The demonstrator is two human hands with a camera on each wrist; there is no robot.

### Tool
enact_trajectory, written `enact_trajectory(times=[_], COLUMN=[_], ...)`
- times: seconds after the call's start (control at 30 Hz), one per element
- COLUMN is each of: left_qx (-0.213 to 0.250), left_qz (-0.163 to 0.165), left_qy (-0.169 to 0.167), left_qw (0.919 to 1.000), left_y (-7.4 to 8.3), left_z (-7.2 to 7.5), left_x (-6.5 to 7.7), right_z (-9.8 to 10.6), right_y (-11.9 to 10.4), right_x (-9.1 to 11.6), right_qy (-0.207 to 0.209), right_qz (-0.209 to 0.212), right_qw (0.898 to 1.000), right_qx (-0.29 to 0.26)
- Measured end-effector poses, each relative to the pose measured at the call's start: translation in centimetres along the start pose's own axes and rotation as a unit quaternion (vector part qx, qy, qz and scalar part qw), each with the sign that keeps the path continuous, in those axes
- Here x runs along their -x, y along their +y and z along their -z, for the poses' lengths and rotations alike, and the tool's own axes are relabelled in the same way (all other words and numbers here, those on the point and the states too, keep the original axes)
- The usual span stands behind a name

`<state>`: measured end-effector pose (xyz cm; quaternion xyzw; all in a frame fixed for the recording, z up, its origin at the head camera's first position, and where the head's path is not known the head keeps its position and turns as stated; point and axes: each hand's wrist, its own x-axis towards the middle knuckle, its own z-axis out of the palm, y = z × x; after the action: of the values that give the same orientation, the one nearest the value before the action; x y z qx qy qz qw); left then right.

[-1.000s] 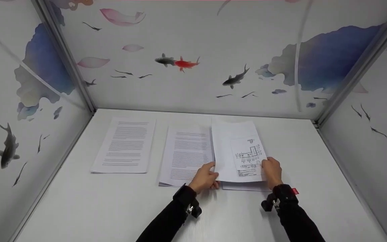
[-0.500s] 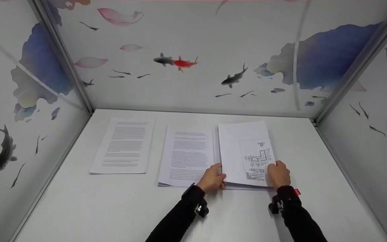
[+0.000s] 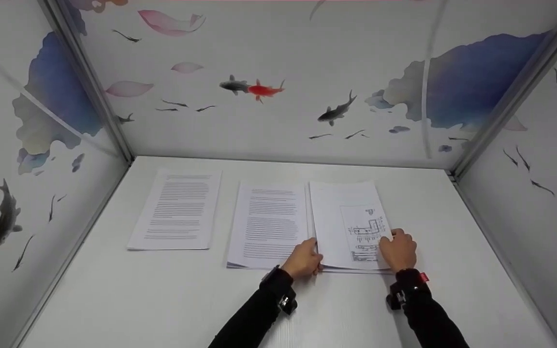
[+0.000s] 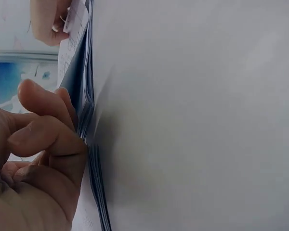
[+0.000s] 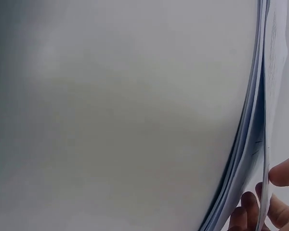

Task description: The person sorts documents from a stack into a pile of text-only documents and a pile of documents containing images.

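Note:
A stack of white paper sheets (image 3: 335, 203), its top page printed with a line drawing, lies at the right of the table. At its near left corner my left hand (image 3: 302, 258) holds the sheets' edge with curled fingers; in the left wrist view those fingers (image 4: 48, 139) partly hide the contact. My right hand (image 3: 398, 250) pinches the right edge near the front. The right wrist view shows the thumb (image 5: 285, 172) on one face of the upper sheets (image 5: 266, 139) and fingers behind. The upper sheets stand slightly apart from those beneath.
A second stack of printed pages (image 3: 271, 227) lies close to the left of the held one. Farther left is a third stack of text pages (image 3: 177, 208). Panels with painted fish (image 3: 334, 111) enclose the white table (image 3: 162, 299) at the back and sides.
Both hands first moved right with the upper sheets, then lowered them and drew them slightly nearer over the sheets beneath. The two other stacks stayed in place.

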<state>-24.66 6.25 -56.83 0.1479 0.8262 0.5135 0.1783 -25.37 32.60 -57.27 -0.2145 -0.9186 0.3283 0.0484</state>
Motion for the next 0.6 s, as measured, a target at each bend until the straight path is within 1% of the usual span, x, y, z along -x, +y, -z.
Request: enact_trajectory(times=[0.17,0.37,0.43,0.6], left_qx=[-0.03,-0.052,-0.061,-0.107], left_qz=[0.002,-0.011,-0.011,-0.016], left_qy=[-0.01,-0.014,-0.014,-0.007], left_qw=[0.9995,0.9985,0.9979,0.9941], left_y=[-0.19,-0.1,-0.04,0.24], left_z=[0.25,0.33,0.32,0.24], left_x=[-0.02,0.17,0.25,0.45], right_z=[-0.07,0.26,0.41,0.74], right_y=[-0.2,-0.15,-0.1,-0.01], right_x=[0.29,0.47,0.54,0.63], right_qy=[-0.012,-0.029,-0.028,-0.019], right_qz=[-0.008,-0.011,-0.013,-0.015], right_qw=[1.0,0.999,0.999,1.0], right_qx=[0.009,0.019,0.021,0.019])
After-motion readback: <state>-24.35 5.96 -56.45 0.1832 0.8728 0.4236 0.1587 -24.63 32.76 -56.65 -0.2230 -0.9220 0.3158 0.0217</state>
